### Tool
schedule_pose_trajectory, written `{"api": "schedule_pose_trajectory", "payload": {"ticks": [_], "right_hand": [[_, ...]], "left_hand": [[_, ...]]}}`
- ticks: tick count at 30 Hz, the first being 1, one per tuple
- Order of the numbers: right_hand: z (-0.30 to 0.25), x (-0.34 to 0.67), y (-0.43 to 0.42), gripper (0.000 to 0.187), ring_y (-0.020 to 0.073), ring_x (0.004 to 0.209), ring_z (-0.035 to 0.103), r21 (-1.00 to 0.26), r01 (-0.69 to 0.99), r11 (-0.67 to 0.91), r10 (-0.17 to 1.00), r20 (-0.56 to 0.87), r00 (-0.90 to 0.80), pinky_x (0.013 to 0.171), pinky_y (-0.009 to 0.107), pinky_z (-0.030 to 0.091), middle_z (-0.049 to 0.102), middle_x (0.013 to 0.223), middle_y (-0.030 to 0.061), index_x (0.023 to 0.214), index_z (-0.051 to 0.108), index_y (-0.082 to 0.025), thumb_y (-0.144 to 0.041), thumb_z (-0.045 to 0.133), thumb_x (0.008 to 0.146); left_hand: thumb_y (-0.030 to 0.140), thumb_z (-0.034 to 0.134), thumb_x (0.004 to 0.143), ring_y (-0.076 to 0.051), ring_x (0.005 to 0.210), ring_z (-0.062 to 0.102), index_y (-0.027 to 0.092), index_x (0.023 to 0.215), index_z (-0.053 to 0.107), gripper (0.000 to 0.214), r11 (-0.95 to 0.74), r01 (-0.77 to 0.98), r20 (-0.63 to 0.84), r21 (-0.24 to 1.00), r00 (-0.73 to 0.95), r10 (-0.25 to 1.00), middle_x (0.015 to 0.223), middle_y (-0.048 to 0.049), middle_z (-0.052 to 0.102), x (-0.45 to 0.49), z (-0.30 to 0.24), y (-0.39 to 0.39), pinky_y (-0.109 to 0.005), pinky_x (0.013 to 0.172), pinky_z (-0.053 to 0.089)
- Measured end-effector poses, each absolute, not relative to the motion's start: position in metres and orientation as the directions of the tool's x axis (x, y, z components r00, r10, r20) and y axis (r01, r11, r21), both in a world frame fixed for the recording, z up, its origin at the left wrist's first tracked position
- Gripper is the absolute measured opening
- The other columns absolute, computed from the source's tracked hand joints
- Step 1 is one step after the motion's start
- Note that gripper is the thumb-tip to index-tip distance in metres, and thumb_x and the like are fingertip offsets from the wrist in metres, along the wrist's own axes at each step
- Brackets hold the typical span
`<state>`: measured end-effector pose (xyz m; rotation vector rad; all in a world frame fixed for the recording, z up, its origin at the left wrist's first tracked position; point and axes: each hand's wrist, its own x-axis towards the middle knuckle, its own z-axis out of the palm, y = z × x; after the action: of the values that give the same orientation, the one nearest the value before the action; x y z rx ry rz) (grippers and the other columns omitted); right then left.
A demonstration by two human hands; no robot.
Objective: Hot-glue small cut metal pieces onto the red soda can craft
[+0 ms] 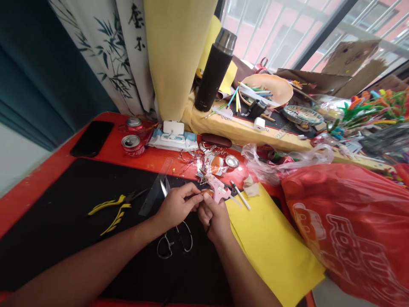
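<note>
My left hand [177, 207] and my right hand [215, 218] meet over a black desk mat [64, 221], their fingertips pinching a small orange piece [207, 193]. Just beyond my right hand lies a pink hot glue gun [217, 189], and I cannot tell if that hand holds it. Under my left wrist are metal scissors [174, 243], with their blades [163, 187] poking out past my left hand. Yellow-handled pliers [111, 211] lie to the left, and a clear plastic ruler [156, 187] lies near my left hand.
A yellow paper sheet [271, 243] lies right of my hands, beside a large red plastic bag [345, 230]. Along the red desk [150, 160] stand soda cans [132, 145], and a black phone [92, 138] lies nearby. Behind are a black thermos [213, 70] and craft clutter.
</note>
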<state>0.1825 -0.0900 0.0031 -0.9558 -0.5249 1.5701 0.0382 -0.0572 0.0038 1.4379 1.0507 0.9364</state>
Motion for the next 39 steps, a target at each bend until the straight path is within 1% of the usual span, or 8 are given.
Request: {"api": "schedule_pose_trajectory", "payload": {"ticks": [8, 15, 19, 24, 28, 33, 37, 39], "right_hand": [[0.0028, 0.1822, -0.0901, 0.055, 0.0045, 0.032, 0.030, -0.770, -0.594, -0.231, 0.958, -0.286, -0.002, 0.035, 0.019, 0.022, 0.034, 0.040, -0.0139, 0.068, 0.058, -0.021, -0.056, 0.099, 0.079], [0.0027, 0.1827, -0.0903, 0.059, 0.0042, 0.032, 0.031, -0.769, -0.595, -0.233, 0.959, -0.284, -0.007, 0.035, 0.018, 0.023, 0.035, 0.040, -0.0135, 0.064, 0.054, -0.022, -0.056, 0.099, 0.080], [0.0020, 0.1830, -0.0904, 0.056, 0.0044, 0.032, 0.031, -0.771, -0.591, -0.235, 0.957, -0.290, -0.002, 0.035, 0.018, 0.023, 0.035, 0.041, -0.0138, 0.067, 0.058, -0.021, -0.057, 0.100, 0.079], [0.0015, 0.1828, -0.0906, 0.063, 0.0039, 0.032, 0.032, -0.777, -0.584, -0.234, 0.958, -0.287, -0.002, 0.036, 0.018, 0.024, 0.035, 0.041, -0.0131, 0.061, 0.052, -0.021, -0.059, 0.099, 0.080], [0.0018, 0.1830, -0.0901, 0.058, 0.0040, 0.032, 0.031, -0.775, -0.587, -0.235, 0.957, -0.289, -0.002, 0.036, 0.018, 0.024, 0.035, 0.041, -0.0138, 0.066, 0.058, -0.021, -0.058, 0.099, 0.079], [0.0005, 0.1837, -0.0903, 0.060, 0.0042, 0.032, 0.031, -0.775, -0.587, -0.233, 0.959, -0.284, -0.007, 0.035, 0.018, 0.024, 0.035, 0.041, -0.0132, 0.063, 0.053, -0.021, -0.057, 0.098, 0.082], [0.0010, 0.1836, -0.0906, 0.051, 0.0044, 0.032, 0.030, -0.772, -0.590, -0.238, 0.956, -0.294, -0.002, 0.035, 0.018, 0.023, 0.036, 0.042, -0.0142, 0.073, 0.064, -0.019, -0.056, 0.099, 0.081], [0.0020, 0.1834, -0.0908, 0.051, 0.0045, 0.033, 0.030, -0.772, -0.589, -0.240, 0.956, -0.295, -0.002, 0.035, 0.018, 0.023, 0.036, 0.042, -0.0140, 0.072, 0.064, -0.019, -0.056, 0.099, 0.080]], "left_hand": [[0.040, 0.071, 0.097, -0.015, 0.058, 0.070, 0.019, 0.087, 0.070, 0.023, -0.038, 0.104, 0.004, 0.994, 0.307, 0.952, 0.068, 0.0011, 0.071, 0.0376, 0.0050, -0.0566, -0.022, 0.056, 0.054], [0.040, 0.071, 0.097, -0.015, 0.059, 0.070, 0.019, 0.088, 0.070, 0.023, -0.029, 0.111, -0.006, 0.993, 0.305, 0.952, 0.069, 0.0009, 0.072, 0.0378, 0.0039, -0.0572, -0.023, 0.057, 0.055], [0.041, 0.071, 0.098, -0.016, 0.059, 0.070, 0.019, 0.087, 0.070, 0.024, -0.028, 0.105, -0.007, 0.994, 0.314, 0.949, 0.069, 0.0008, 0.071, 0.0377, 0.0036, -0.0565, -0.023, 0.057, 0.055], [0.041, 0.071, 0.098, -0.015, 0.059, 0.070, 0.019, 0.088, 0.070, 0.024, -0.030, 0.112, -0.006, 0.993, 0.313, 0.950, 0.069, 0.0009, 0.072, 0.0371, 0.0041, -0.0559, -0.023, 0.056, 0.054], [0.041, 0.071, 0.097, -0.015, 0.058, 0.069, 0.020, 0.087, 0.068, 0.024, -0.020, 0.097, -0.013, 0.995, 0.320, 0.947, 0.067, 0.0017, 0.071, 0.0374, 0.0036, -0.0562, -0.023, 0.056, 0.054], [0.041, 0.071, 0.098, -0.014, 0.059, 0.070, 0.020, 0.087, 0.069, 0.023, -0.029, 0.098, -0.004, 0.995, 0.317, 0.948, 0.068, 0.0018, 0.072, 0.0372, 0.0032, -0.0561, -0.022, 0.057, 0.055], [0.041, 0.071, 0.098, -0.014, 0.058, 0.069, 0.020, 0.087, 0.069, 0.024, -0.029, 0.091, -0.001, 0.995, 0.314, 0.949, 0.068, 0.0021, 0.071, 0.0372, 0.0037, -0.0563, -0.022, 0.057, 0.054], [0.041, 0.072, 0.097, -0.014, 0.058, 0.069, 0.020, 0.087, 0.069, 0.024, -0.020, 0.092, -0.010, 0.996, 0.314, 0.949, 0.068, 0.0020, 0.071, 0.0375, 0.0039, -0.0566, -0.022, 0.057, 0.054]]}}
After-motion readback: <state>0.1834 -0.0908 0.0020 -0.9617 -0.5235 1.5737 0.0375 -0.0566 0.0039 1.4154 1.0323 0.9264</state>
